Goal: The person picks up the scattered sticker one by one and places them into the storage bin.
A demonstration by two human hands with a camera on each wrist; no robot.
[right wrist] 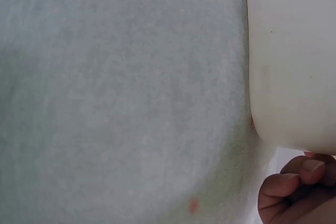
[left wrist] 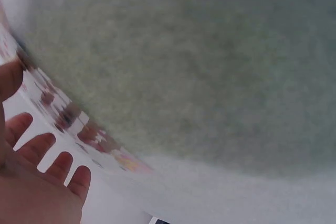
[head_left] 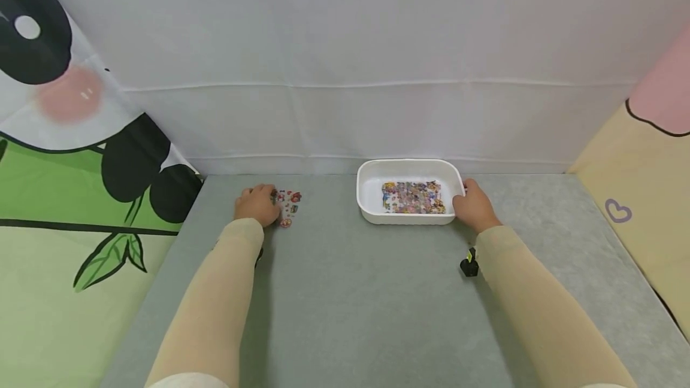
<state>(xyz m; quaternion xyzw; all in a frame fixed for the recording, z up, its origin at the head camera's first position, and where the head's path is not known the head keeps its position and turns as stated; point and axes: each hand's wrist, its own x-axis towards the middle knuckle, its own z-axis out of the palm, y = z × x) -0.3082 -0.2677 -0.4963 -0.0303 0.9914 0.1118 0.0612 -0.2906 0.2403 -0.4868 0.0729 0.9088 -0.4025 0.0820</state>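
A clear sheet of small colourful stickers [head_left: 288,207] lies on the grey table, and my left hand [head_left: 257,203] is at its left edge. In the left wrist view the fingers [left wrist: 38,148] are spread and fairly straight, and the thumb overlaps the sticker sheet [left wrist: 65,116]. Whether the thumb presses on it is hard to tell. To the right, a white plastic tray [head_left: 412,219] holds more sticker sheets [head_left: 412,197]. My right hand [head_left: 475,205] grips the tray's right end, its fingers curled at the rim in the right wrist view, beside the tray wall [right wrist: 294,77].
A grey table [head_left: 356,304] spreads out in front of me. White cloth [head_left: 323,64] hangs behind it, close to the tray's far side. Printed cloth with cartoon shapes borders the left and right sides. A small black device [head_left: 469,265] sits at the right wrist.
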